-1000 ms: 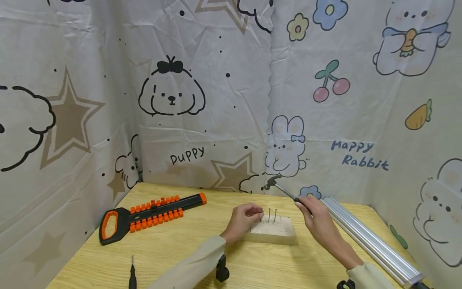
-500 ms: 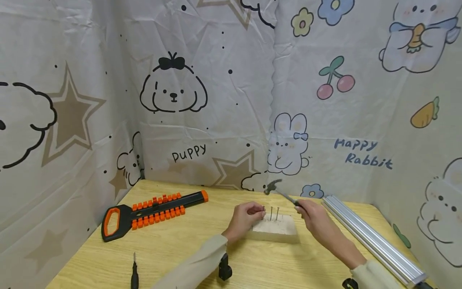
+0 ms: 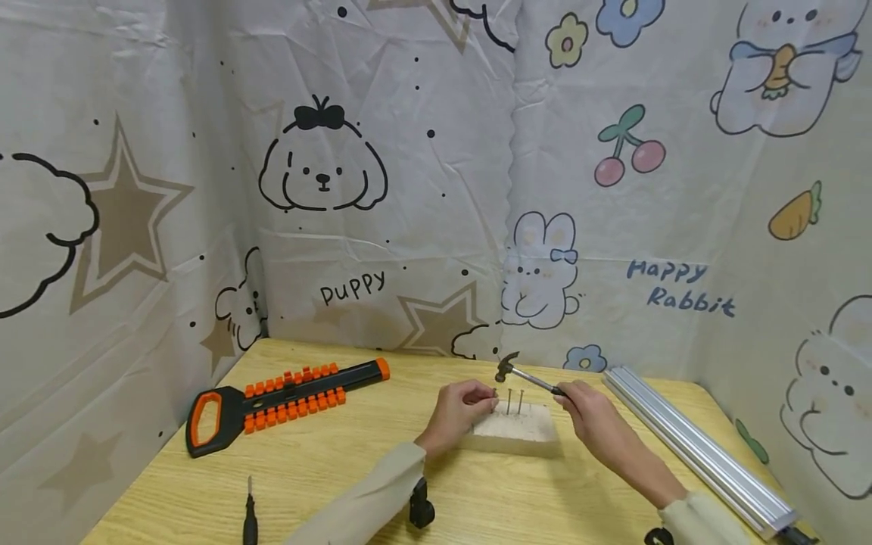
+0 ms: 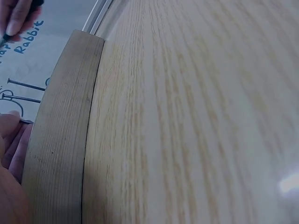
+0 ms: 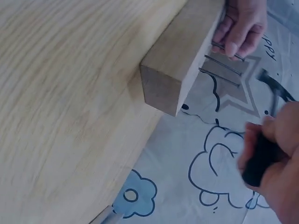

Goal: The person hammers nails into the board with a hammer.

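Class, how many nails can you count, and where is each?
3: the middle nail and the rightmost nail stand upright in the wooden block; the left hand pinches the third nail beside them. It may hide others.

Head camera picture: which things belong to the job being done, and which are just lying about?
Apparently in the job:
hammer, held
wooden block
three nails

Apparently just lying about:
screwdriver
black-and-orange tool
silver metal bar
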A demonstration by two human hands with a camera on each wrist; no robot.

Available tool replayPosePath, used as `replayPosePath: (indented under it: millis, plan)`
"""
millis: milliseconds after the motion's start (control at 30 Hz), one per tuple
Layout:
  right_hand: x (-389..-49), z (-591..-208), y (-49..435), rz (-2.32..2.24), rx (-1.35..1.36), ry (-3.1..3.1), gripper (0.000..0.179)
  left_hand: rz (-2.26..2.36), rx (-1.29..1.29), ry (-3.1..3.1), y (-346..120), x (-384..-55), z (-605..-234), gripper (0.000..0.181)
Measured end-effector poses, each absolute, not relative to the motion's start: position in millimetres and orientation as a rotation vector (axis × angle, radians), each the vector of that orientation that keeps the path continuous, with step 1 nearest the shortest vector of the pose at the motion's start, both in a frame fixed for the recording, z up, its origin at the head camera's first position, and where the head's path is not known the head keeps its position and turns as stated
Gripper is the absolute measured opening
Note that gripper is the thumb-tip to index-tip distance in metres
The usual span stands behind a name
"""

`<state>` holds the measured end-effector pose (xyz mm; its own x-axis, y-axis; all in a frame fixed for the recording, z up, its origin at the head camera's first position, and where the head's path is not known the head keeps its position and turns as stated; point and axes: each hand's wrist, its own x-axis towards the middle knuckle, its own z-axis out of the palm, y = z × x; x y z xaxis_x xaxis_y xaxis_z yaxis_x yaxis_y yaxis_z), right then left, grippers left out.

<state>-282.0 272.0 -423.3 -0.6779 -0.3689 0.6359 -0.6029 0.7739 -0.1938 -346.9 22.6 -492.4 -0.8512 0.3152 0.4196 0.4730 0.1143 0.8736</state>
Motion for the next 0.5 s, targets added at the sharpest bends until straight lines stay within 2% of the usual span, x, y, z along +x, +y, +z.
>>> replayPosePath:
  millis: [133,300,500]
  plan:
    - [-283.8,-425.8,271.1,0.586,0.692,-2.204,0.014,-1.857,-0.809,-2.253,21.7,-347.8,-492.2,0.009]
    - [-282.3,-426.2,267.9,0.55,0.761,-2.318,0.013,-1.875,-0.807,-2.243,21.4,-348.9,-492.5,0.012]
    - [-284.1,-423.0,262.7,0.615,0.718,-2.228,0.013,-1.937,-0.828,-2.227,18.6,-349.6,-494.1,0.018]
